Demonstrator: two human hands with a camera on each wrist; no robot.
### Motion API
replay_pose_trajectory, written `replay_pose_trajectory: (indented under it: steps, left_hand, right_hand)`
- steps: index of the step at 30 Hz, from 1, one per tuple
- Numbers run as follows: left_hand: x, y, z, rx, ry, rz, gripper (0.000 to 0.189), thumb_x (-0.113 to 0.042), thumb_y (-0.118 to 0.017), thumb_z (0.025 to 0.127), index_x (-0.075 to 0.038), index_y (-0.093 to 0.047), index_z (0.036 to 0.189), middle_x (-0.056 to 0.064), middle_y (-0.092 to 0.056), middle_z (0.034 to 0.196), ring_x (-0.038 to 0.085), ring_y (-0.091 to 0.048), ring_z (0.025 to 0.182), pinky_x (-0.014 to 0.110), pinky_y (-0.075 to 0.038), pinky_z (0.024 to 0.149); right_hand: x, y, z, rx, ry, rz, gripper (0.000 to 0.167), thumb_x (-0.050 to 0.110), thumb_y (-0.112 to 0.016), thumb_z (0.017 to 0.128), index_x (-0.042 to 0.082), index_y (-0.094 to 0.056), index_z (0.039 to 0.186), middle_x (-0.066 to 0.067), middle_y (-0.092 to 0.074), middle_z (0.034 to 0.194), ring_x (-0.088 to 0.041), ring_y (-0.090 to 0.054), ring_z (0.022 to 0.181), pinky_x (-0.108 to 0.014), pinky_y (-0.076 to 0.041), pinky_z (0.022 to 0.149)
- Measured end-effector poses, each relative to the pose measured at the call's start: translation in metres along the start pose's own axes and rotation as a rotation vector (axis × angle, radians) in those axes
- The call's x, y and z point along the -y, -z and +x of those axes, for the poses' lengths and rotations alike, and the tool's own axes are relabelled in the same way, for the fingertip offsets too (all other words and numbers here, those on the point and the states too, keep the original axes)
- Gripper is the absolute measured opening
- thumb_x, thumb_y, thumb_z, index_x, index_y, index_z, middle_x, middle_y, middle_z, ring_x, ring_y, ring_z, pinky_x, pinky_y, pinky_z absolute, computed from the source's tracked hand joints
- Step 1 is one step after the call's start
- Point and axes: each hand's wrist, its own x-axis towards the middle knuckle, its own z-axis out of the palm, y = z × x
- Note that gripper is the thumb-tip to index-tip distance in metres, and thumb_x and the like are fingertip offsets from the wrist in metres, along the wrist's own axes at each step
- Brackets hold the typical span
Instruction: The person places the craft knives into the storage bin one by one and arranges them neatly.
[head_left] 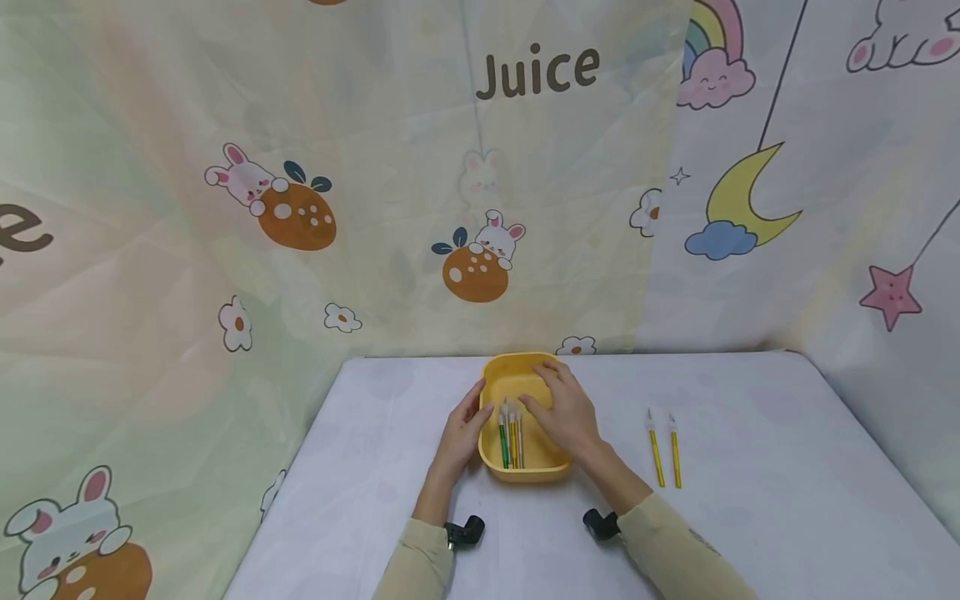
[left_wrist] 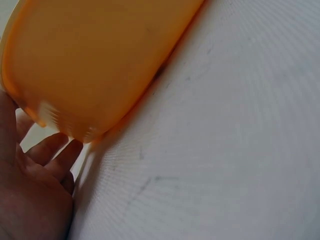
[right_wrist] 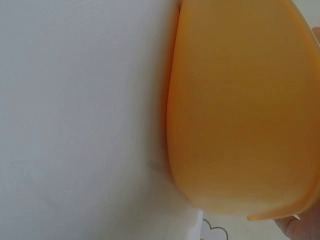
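On one white tabletop [head_left: 757, 500], one yellow bin [head_left: 525, 476] stands between the left hand [head_left: 459, 429] and the right hand [head_left: 570, 412], with apparently four slim pens [head_left: 513, 440] inside and two yellow pens [head_left: 656, 458] to its right. The left thumb and fingers hold the bin's wall; the right fingers spread wide over the opposite rim, both forearms [head_left: 617, 477] angling inward.

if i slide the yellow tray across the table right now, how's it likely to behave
The yellow tray will probably hold its shape, as its walls stand up smoothly curved without sagging. Tipping seems unlikely, given its low, wide build. The pen-like sticks inside look slim and loose, so they may roll or shift.
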Motion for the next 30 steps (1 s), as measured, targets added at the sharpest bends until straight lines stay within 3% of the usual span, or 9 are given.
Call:
replay_pose_trajectory:
  steps: [12, 30]
  left_hand:
    - [0.001, -0.001, 0.001, -0.007, -0.001, 0.005, 0.053, -0.028, -0.059, 0.107, -0.032, -0.045, 0.157, -0.006, -0.038, 0.168, 0.022, -0.028, 0.159, 0.048, -0.024, 0.13]
    - [0.001, -0.001, 0.001, -0.007, 0.009, 0.027, 0.053, -0.032, -0.058, 0.107, -0.035, -0.044, 0.158, -0.009, -0.037, 0.167, 0.02, -0.029, 0.158, 0.046, -0.026, 0.13]
  right_hand:
    - [-0.018, 0.012, -0.009, -0.043, -0.016, 0.02, 0.062, 0.038, -0.078, 0.093, 0.006, -0.06, 0.143, -0.013, -0.052, 0.152, -0.035, -0.055, 0.137, -0.055, -0.051, 0.111]
    - [-0.034, 0.033, -0.022, -0.111, -0.08, 0.06, 0.062, 0.034, -0.08, 0.092, 0.006, -0.059, 0.145, -0.016, -0.05, 0.152, -0.038, -0.048, 0.141, -0.061, -0.046, 0.113]
